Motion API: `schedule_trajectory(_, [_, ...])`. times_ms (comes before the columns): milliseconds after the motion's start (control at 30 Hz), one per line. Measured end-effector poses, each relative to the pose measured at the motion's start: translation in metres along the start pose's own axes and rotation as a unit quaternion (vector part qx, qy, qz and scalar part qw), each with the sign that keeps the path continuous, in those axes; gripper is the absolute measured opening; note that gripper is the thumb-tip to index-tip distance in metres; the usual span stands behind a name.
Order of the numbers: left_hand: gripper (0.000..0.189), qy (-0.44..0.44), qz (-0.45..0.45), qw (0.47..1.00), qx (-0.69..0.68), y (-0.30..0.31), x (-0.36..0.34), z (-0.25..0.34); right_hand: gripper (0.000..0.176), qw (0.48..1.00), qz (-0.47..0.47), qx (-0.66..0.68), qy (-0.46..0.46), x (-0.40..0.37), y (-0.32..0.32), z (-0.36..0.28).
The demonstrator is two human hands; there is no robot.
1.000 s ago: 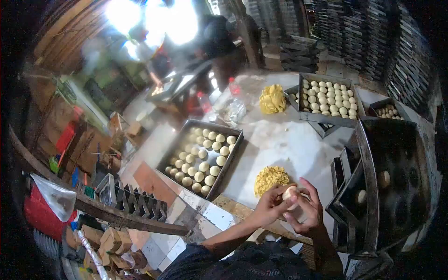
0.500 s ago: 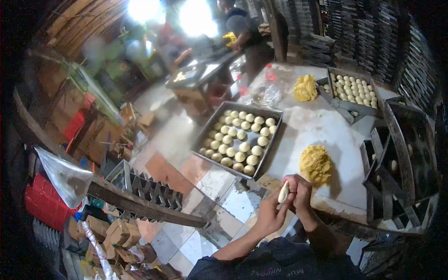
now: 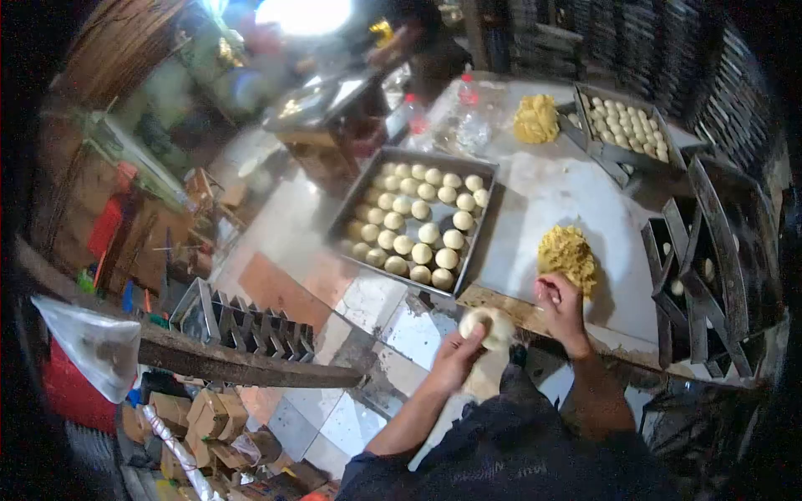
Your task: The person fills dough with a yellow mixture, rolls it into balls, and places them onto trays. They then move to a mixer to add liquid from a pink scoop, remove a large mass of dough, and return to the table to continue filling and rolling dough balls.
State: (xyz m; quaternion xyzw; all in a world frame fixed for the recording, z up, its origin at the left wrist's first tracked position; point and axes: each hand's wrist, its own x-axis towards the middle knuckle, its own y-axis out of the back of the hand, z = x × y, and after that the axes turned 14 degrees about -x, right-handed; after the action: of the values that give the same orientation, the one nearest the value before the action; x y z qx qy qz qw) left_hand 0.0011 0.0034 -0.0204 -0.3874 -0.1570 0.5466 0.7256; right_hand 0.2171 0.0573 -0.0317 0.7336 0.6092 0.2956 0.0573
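My left hand grips a flattened piece of pale dough, thumb pressed on its face, in front of the table edge. My right hand has its fingers curled in at the near edge of a crumbly yellow mound. Whether anything lies between those fingertips I cannot make out. Left of the mound is a square metal tray holding rows of round pale dough balls, with a gap near its middle.
Farther back on the table are a second yellow mound, bottles with red caps and another tray of dough balls. Stacked metal tins stand at the right. A wooden beam crosses the lower left. Another person is at the back.
My hands have come apart. The left keeps the dough, now opened out flatter, and the right has moved up to the yellow mound. The view has shifted slightly.
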Motion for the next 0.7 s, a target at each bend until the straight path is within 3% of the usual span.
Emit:
schedule_trajectory(100, [0.045, -0.061, 0.044, 0.996, 0.046, 0.0, 0.011, 0.028, 0.009, 0.991, -0.071, -0.11, 0.006, -0.019, 0.02, 0.063])
schedule_trajectory(167, [0.052, -0.112, 0.073, 0.991, 0.028, 0.011, 0.028, 0.036, 0.012, 0.957, -0.229, -0.161, 0.071, -0.026, 0.035, 0.084])
schedule_trajectory(267, [0.06, -0.1, 0.074, 0.991, 0.056, 0.022, 0.038, 0.045, 0.013, 0.96, -0.248, -0.131, 0.024, -0.035, 0.048, 0.092])
schedule_trajectory(333, [0.061, -0.083, 0.095, 0.991, 0.045, 0.017, 0.056, 0.038, 0.011, 0.953, -0.271, -0.122, 0.065, -0.038, 0.064, 0.104])
schedule_trajectory(367, [0.061, -0.069, 0.099, 0.991, 0.053, 0.017, 0.064, 0.032, 0.011, 0.955, -0.269, -0.113, 0.051, -0.035, 0.076, 0.109])
schedule_trajectory(433, [0.06, -0.074, 0.112, 0.989, 0.068, 0.02, 0.086, 0.019, 0.01, 0.984, -0.128, -0.12, -0.033, -0.014, 0.103, 0.127])
schedule_trajectory(467, [0.041, -0.071, 0.104, 0.992, -0.015, 0.011, 0.096, 0.013, 0.014, 0.984, -0.067, -0.159, -0.04, -0.002, 0.11, 0.141])
schedule_trajectory(500, [0.036, -0.06, 0.126, 0.99, -0.001, 0.012, 0.105, 0.007, 0.017, 0.979, -0.008, -0.199, -0.047, 0.008, 0.117, 0.153])
schedule_trajectory(533, [0.034, -0.059, 0.115, 0.992, -0.002, 0.003, 0.115, -0.001, 0.027, 0.966, -0.089, -0.191, -0.154, 0.027, 0.129, 0.141])
schedule_trajectory(667, [0.042, -0.011, 0.084, 0.995, 0.045, -0.05, 0.154, -0.021, 0.036, 0.965, -0.044, -0.255, -0.051, 0.038, 0.096, 0.174])
schedule_trajectory(700, [0.045, 0.001, 0.073, 0.996, 0.06, -0.061, 0.163, -0.023, 0.033, 0.964, -0.069, -0.244, -0.083, 0.039, 0.096, 0.176])
